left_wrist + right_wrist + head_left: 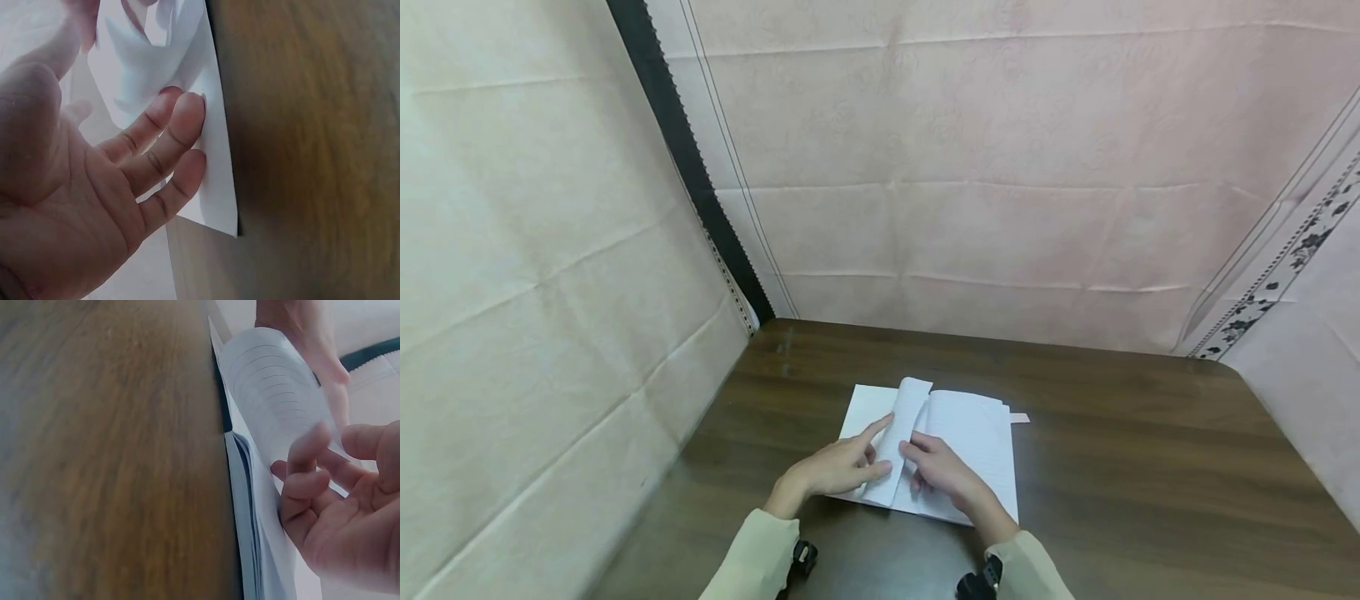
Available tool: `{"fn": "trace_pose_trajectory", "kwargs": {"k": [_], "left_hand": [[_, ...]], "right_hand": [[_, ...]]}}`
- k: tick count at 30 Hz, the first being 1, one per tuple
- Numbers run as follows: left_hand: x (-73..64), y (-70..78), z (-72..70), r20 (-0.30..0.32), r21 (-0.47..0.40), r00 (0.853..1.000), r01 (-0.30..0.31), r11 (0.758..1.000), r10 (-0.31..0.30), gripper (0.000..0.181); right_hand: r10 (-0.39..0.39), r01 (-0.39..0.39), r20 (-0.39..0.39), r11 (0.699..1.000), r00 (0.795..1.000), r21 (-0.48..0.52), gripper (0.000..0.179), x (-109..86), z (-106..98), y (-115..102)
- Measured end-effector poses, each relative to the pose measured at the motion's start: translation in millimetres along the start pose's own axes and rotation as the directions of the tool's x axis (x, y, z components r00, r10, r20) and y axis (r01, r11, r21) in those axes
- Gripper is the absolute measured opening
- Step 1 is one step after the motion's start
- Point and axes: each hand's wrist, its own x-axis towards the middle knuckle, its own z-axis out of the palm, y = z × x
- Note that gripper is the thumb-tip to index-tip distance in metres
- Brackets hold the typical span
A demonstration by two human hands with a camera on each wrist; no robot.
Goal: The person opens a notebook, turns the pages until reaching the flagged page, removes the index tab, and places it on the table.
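An open notebook [973, 450] with lined white pages lies on the table. One page [898, 446] is curled up over the left side, and the right wrist view shows ruled lines on the curled page [265, 381]. My left hand [838, 465] rests against the curl's left side, index finger extended along it and thumb lower down. In the left wrist view, the other fingers of the left hand [119, 162] are loosely bent near the notebook's edge. My right hand [943, 471] pinches the free edge of the page; the right wrist view shows the right hand [344, 494] beside the curl.
A brown wooden table [1112, 467] carries the notebook. A small pale tab [1019, 417] sticks out at the notebook's right side. Cream cloth [1000, 167] hangs behind the table and at both sides, with a dark strip [700, 167] at left.
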Motion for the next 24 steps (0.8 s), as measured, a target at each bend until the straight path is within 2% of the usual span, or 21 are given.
{"fn": "trace_pose_trajectory", "kwargs": {"k": [4,9,14,18,24], "left_hand": [[0.0,1.4,0.4,-0.005,0.048,1.0,-0.001,0.999,0.001,0.075],[0.2,3.9,0.9,-0.019,0.111,1.0,-0.007,0.994,0.01,0.082],[1.8,4.1,2.7,-0.064,0.171,0.998,0.011,0.985,0.0,0.086],[3.3,3.6,3.4,-0.106,0.206,0.994,0.025,0.978,-0.003,0.086],[2.7,4.1,0.5,-0.138,0.267,0.989,0.084,0.96,-0.048,0.083]], "right_hand": [[-0.013,0.013,-0.001,0.999,1.0,-0.045,0.043,3.3,5,-4],[-0.027,0.027,0.011,0.998,1.0,-0.065,0.055,4.7,10,-6],[-0.022,0.023,0.02,0.996,1.0,-0.082,0.063,2.7,10,-6],[-0.031,0.033,0.022,0.994,0.999,-0.107,0.058,-0.5,7,-4],[-0.107,0.112,0.032,0.973,0.994,-0.204,0.044,-4.3,-2,1]]}}
